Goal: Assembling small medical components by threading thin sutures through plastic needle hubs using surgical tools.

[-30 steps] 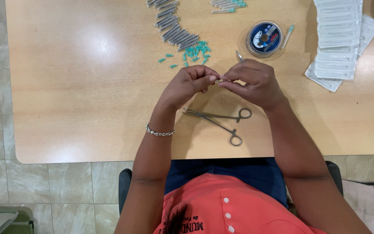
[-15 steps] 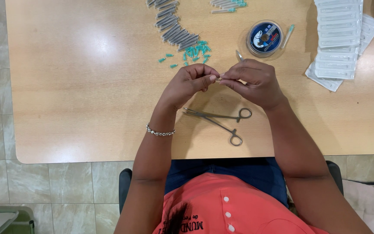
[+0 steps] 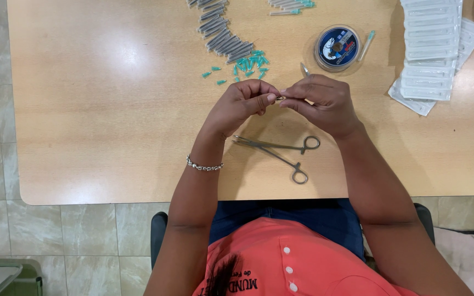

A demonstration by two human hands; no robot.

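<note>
Nothing's really moved: left hand and right hand still pinch one tiny piece together just above the scissors-like clamp, so the fiddly bit goes on.

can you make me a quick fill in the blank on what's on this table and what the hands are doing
1. The left hand and right hand meet fingertip to fingertip above the wooden ____.
2. Lying on the table just below the hands is a pair of metal ____.
3. The round spool has a ____ label.
4. The bracelet sits on the ____ wrist.

Missing words: table; forceps; blue; left
</note>
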